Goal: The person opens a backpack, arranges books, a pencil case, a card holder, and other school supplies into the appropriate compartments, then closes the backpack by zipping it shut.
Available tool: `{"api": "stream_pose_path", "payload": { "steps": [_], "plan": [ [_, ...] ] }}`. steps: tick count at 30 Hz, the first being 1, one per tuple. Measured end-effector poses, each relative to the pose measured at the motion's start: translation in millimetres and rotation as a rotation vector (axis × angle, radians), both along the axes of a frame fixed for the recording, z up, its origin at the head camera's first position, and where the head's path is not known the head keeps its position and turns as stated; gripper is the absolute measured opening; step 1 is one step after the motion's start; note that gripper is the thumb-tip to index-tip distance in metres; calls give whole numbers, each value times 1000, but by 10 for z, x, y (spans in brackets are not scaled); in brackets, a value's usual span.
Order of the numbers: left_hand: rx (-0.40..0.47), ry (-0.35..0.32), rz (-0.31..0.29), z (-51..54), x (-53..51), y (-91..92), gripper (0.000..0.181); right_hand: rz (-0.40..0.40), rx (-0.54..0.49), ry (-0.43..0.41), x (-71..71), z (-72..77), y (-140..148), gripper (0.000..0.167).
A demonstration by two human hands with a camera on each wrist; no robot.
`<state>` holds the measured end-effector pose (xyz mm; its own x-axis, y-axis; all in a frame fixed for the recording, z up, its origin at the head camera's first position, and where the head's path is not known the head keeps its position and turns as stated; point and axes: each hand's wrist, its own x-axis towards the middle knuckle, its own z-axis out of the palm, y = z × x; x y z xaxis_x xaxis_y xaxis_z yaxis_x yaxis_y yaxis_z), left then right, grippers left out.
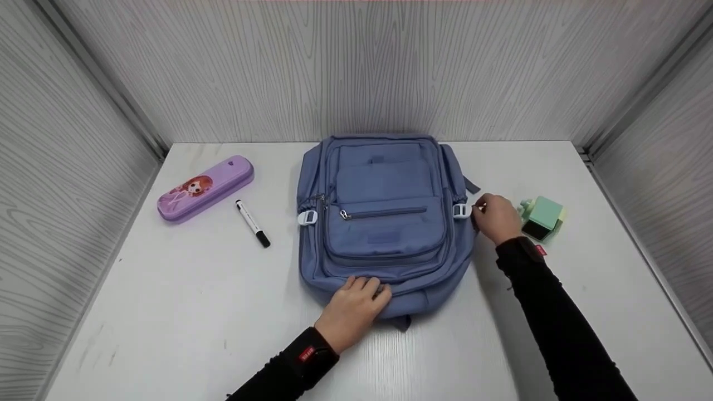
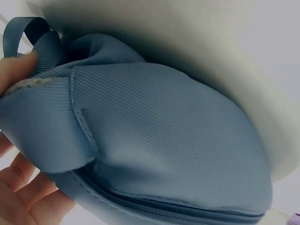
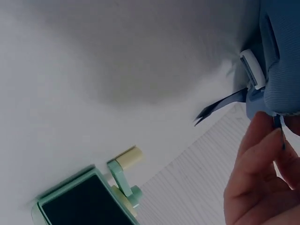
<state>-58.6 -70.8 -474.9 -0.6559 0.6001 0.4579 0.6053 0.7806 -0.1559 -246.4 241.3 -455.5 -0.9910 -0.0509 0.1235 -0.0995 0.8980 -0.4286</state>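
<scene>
- Backpack [image 1: 384,228] lies front up in the middle of the table [image 1: 167,312], with both hands on its edges.
- Right hand [image 1: 497,218]: thumb and fingertips pinch a thin blue tab [image 3: 278,123] at the pack's right side, just beside a white buckle [image 1: 461,211]; whether it is a zip pull or a strap end, I can't quite tell.
- Left hand [image 1: 352,313]: thumb and fingers are clamped round the pack's near edge, by a zip seam [image 2: 187,206].
- Step in hand, as I judge it: working the tab while the left hand steadies the cloth.
- Next move seems to call for a firm hold on the near edge and a smooth, even draw on the tab.
- Farther out: a mint-green toy [image 1: 543,218] near the right wrist; on the left, a marker [image 1: 253,223], then a purple case [image 1: 205,189], both untouched.
</scene>
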Motion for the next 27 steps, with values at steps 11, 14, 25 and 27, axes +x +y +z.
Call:
{"api": "stream_pose_path", "payload": {
  "steps": [11,14,25,27],
  "plan": [
    [270,-238,64,93,-216,-577,48,237,13,451,782,232,-364,27],
    [330,-223,174,59,-382,-812,36,402,62,533,1061,292,-568,29],
    [162,-350,251,-168,-636,-1210,54,854,271,494,1836,167,-1045,58],
    [144,-348,252,-167,-631,-1197,49,887,356,455,1896,108,-1062,64]
  ]
}}
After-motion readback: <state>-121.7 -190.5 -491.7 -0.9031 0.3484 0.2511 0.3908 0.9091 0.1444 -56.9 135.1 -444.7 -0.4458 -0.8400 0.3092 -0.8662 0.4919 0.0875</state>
